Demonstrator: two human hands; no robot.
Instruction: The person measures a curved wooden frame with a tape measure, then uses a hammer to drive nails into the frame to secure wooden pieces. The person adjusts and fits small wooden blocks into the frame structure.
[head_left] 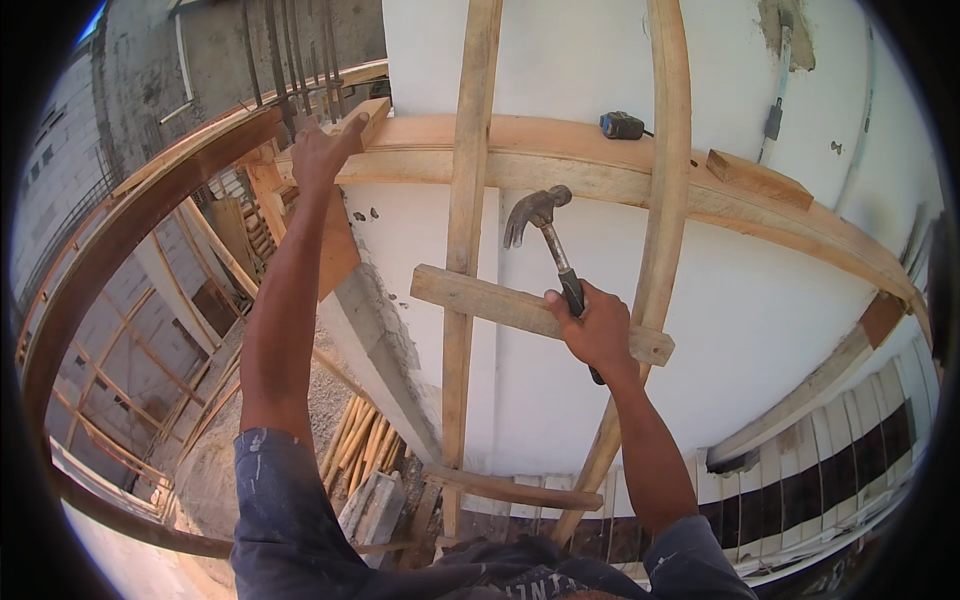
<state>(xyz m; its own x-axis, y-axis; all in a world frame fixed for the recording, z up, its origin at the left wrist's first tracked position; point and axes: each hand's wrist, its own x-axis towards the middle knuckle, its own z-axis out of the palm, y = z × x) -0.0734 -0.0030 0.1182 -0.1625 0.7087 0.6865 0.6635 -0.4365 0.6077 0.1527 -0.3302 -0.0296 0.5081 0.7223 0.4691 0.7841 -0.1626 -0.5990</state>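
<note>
My right hand point(598, 328) is wrapped round the dark grip of a claw hammer point(554, 243), its steel head up and to the left. The hammer lies over a rung point(490, 300) of a wooden ladder, between its two rails. Up at the left, my left hand point(322, 155) is closed on a short wooden block point(376, 117) at the left end of a long timber beam point(560, 172). Part of the block is hidden by the hand.
A blue and black tape measure point(622, 125) sits on the beam's top, and a loose wood offcut point(760, 178) lies farther right. Steel rebars point(290, 55) stand beyond my left hand. A white wall point(570, 60) rises behind. Far below are bamboo poles point(357, 440) and gravel.
</note>
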